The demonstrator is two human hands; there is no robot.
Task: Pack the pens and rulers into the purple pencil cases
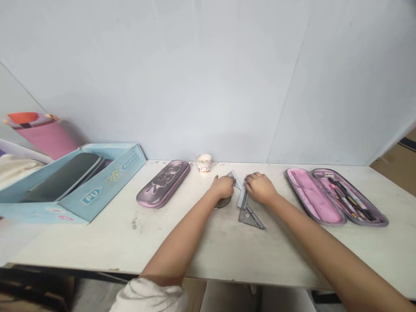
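The left hand (222, 187) lies curled over a dark round disc (223, 202), the right hand (260, 188) just beside a grey see-through set square (249, 218) on the bench (227, 255), the hands apart, any grip hidden.

Place: study corner | white desk (107, 242) | open pencil case (338, 197) | set square (249, 218)

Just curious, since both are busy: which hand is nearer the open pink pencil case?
Right. The right hand lies left of the open pink pencil case; the left hand lies farther left.
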